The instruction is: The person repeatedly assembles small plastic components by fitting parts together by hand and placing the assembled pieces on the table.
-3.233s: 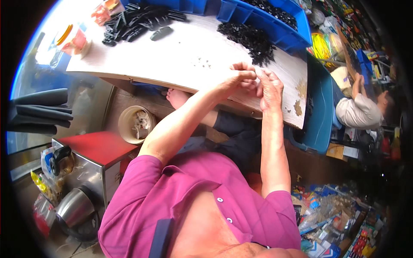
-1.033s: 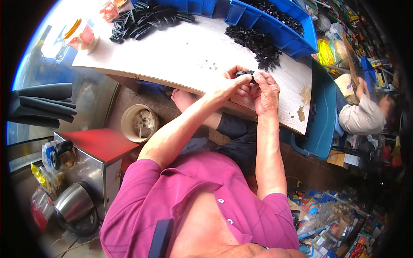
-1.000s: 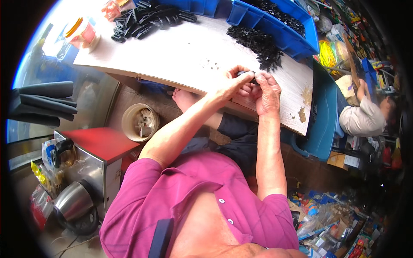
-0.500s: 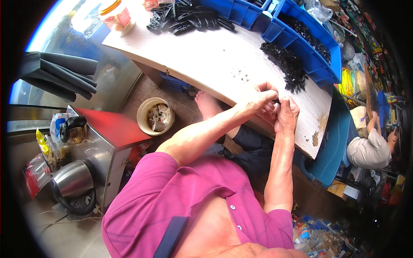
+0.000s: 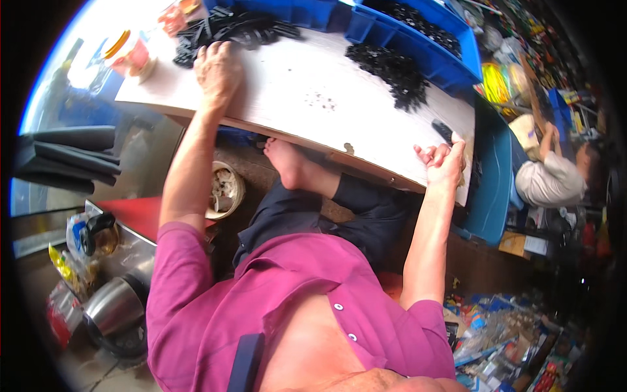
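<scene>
Left hand (image 5: 219,70) sits palm-down at the near edge of the black clip pile (image 5: 225,27), fingers bent; fingertips partly lost against the pieces, so can't make out whether it has pinched one or only touches. Jar (image 5: 127,55) just left of that hand, on the table (image 5: 274,85). Bucket (image 5: 239,193) on the floor, down and right of the left forearm.

Right hand (image 5: 444,163) at the table's right end, lower fingers loosely curled, forefinger and thumb side up by one black clip (image 5: 441,130). Clip lies just beyond those fingertips, tilted, its near end meeting them; pinched or let go, unclear from here. Small-parts heap (image 5: 392,73) beyond and left of the right hand, blue tray (image 5: 406,47) behind the heap. Teal bin (image 5: 491,173) just right of the same hand, beside the table.

Risks, my read: single clip is near the table end, so a loose pinch or a sideways knock from the right hand could drop it into the bin or onto the floor. Left fingers could catch two tangled clips, since the pile is heaped crosswise. A wide left-hand swing could tip the jar.
</scene>
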`<state>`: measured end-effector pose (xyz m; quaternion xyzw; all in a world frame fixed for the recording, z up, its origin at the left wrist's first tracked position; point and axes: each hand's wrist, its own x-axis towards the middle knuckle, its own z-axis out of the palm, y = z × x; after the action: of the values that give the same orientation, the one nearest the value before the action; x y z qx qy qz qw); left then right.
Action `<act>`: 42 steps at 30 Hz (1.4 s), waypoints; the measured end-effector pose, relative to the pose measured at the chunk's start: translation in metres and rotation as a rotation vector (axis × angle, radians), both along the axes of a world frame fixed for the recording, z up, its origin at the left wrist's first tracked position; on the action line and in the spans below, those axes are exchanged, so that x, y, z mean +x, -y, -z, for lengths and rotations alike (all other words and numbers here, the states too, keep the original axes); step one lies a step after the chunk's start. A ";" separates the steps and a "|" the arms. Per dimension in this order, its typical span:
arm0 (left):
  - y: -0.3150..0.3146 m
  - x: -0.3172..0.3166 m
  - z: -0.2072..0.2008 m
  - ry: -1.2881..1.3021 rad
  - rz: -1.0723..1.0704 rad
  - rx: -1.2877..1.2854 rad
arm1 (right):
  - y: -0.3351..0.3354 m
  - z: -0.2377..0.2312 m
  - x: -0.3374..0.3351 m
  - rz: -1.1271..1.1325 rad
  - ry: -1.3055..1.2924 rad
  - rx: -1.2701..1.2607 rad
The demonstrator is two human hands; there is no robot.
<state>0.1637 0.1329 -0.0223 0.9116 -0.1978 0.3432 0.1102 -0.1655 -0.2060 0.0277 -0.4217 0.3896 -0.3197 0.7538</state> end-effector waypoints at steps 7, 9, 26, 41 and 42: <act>0.030 -0.028 -0.001 -0.070 0.267 -0.003 | 0.053 -0.005 -0.036 0.469 -0.178 -0.037; 0.041 -0.045 -0.007 -0.084 0.350 -0.016 | 0.053 -0.001 -0.032 0.381 -0.194 -0.071; 0.062 -0.089 -0.028 0.047 0.561 -0.106 | 0.009 -0.005 0.062 -0.281 -0.746 -0.560; 0.174 -0.204 -0.014 -0.767 0.919 -0.825 | -0.010 -0.007 0.037 -0.467 -0.311 -0.112; 0.180 -0.201 -0.013 -0.745 0.984 -0.801 | -0.018 -0.010 0.037 -0.486 -0.245 -0.050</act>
<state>-0.0375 -0.0474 -0.0089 0.6634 -0.3931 -0.0326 0.6359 -0.1290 -0.1883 0.0375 -0.5569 0.3572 -0.0853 0.7449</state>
